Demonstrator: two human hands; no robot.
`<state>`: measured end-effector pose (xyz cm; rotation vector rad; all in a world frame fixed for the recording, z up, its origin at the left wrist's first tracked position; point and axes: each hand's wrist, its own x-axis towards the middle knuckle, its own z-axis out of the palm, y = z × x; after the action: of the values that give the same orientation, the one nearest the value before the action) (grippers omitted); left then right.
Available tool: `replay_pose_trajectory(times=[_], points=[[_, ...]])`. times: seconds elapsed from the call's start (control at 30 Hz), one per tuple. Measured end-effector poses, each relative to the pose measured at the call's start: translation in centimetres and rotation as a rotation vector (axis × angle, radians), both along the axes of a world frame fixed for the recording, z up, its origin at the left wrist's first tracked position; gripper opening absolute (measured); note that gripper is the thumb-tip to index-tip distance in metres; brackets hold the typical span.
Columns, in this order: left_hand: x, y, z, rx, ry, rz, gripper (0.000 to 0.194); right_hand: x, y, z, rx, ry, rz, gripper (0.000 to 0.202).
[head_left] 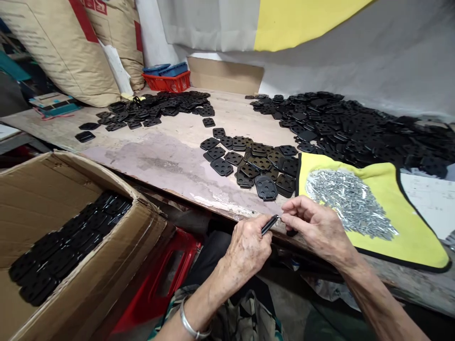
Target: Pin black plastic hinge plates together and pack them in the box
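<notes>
My left hand (pixel 250 242), with a bangle at its wrist, is closed around a black plastic plate (pixel 269 224) seen edge-on near the table's front edge. Thumb and fingertips of my right hand (pixel 315 226) pinch together at the plate's upper end. A tiny shiny bit shows there, perhaps a metal pin, too small to be sure of. To the right, a heap of small silver metal pins (pixel 350 201) lies on a yellow cloth (pixel 405 246) with black edging. Just beyond my hands, a loose group of black plates with holes (pixel 266 188) is spread on the table.
A large pile of black plates (pixel 330 118) fills the right back, a smaller one (pixel 152 109) the left back. An open cardboard box (pixel 117 237) with stacked plates stands at left, above a red stool (pixel 174 270). Sacks (pixel 67 52) and a red basket (pixel 168 82) stand behind.
</notes>
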<state>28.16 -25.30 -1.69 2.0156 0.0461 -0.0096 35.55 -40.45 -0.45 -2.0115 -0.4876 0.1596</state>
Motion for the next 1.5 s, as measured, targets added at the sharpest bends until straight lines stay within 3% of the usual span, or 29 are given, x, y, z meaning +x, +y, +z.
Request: replay_pose_trajectory(times=[0.17, 0.33, 0.53, 0.7, 0.8, 0.9, 1.03, 1.1, 1.2, 1.27, 1.33, 1.43, 1.5], points=[[-0.3, -0.3, -0.5, 0.042, -0.008, 0.028, 0.042, -0.4, 0.3, 0.6, -0.127, -0.148, 0.078, 0.006], [-0.5, -0.5, -0.4, 0.149, 0.018, 0.041, 0.042, -0.5, 0.4, 1.2, -0.303, -0.387, 0.154, 0.011], [-1.0, -0.6, 0.1, 0.269, 0.044, 0.056, 0.040, 0.0, 0.4, 1.7, -0.334, -0.392, 0.226, 0.009], [-1.4, -1.1, 0.5, 0.506, 0.070, 0.049, 0.048, -0.5, 1.3, 2.7, -0.544, -0.888, 0.441, 0.022], [-1.8, -1.1, 0.0, 0.480, 0.039, 0.066, 0.043, -1.5, 2.0, 3.3, -0.698, -1.195, 0.542, 0.025], [-2.5, -0.7, -0.8, 0.222, -0.043, 0.100, 0.031, -3.0, 2.1, 2.4, -0.620, -1.347, 0.474, 0.024], [-2.9, -0.9, -1.5, -0.330, -0.043, 0.073, 0.022, -5.3, 1.7, -0.8, -0.453, -1.316, 0.214, 0.036], [-2.7, -1.2, -1.7, -0.519, 0.029, 0.066, 0.024, -5.7, 1.2, -1.9, -0.330, -1.187, 0.159, 0.042], [-2.0, -1.5, -1.9, -0.737, 0.109, 0.077, 0.032, -3.9, -0.8, -2.0, -0.169, -0.779, 0.019, 0.040], [-1.4, -1.5, -2.0, -0.905, 0.129, 0.037, 0.036, -1.4, -3.0, -1.7, -0.251, -0.559, -0.165, 0.032], [-1.0, -1.2, -2.0, -1.078, 0.156, -0.010, 0.037, 1.3, -5.1, -1.8, -0.496, -0.494, -0.280, 0.027], [-0.9, -0.8, -2.0, -1.319, 0.241, -0.070, 0.038, 4.2, -6.8, -2.5, -0.875, -0.401, -0.254, 0.026], [-0.9, -0.6, -2.0, -1.428, 0.296, -0.112, 0.042, 4.9, -6.9, -2.9, -0.980, -0.347, -0.214, 0.026]])
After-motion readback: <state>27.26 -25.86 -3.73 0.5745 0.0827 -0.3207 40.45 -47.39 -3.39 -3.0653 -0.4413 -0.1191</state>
